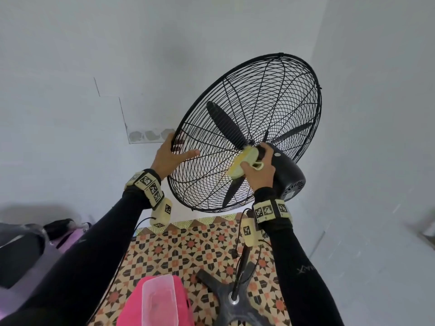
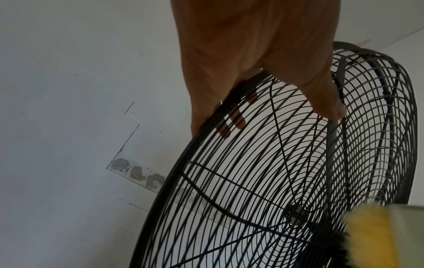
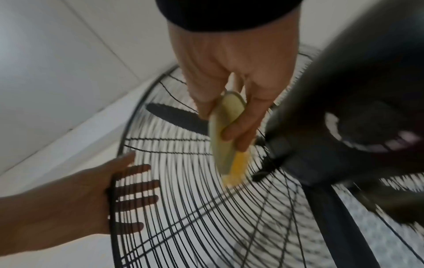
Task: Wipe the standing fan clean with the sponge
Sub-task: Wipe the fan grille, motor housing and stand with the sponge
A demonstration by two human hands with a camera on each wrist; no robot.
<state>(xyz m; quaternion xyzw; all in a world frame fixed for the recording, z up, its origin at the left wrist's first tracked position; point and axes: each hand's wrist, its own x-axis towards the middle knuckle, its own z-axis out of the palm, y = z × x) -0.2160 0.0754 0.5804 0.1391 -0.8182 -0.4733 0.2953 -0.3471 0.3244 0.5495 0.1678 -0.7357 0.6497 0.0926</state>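
Pink object (image 1: pixel 129 311) lies lowest in the head view; above, the left hand (image 1: pixel 169 156) braces the fan cage (image 1: pixel 244 128) at its rim, fingers straight, and the right hand (image 1: pixel 259 171) grips the sponge (image 1: pixel 242 165) against the rear wires beside the motor housing (image 1: pixel 289 170). Left wrist: thumb (image 2: pixel 325 101) rests on a wire. Right wrist, blurred: foam pressed into wires could snag and tear; a hard push could tip the fan (image 3: pixel 344 81).

The left hand (image 1: pixel 169 156) rests on the left rim of the fan cage (image 1: pixel 259 102), fingers (image 3: pixel 140 184) on its far side. The right hand (image 1: pixel 261 172) holds the sponge (image 1: pixel 242 164) against the cage's back, just beside the motor housing (image 1: pixel 289 172). Base (image 1: pixel 233 302) and container (image 1: pixel 160 300) lie below the cage.
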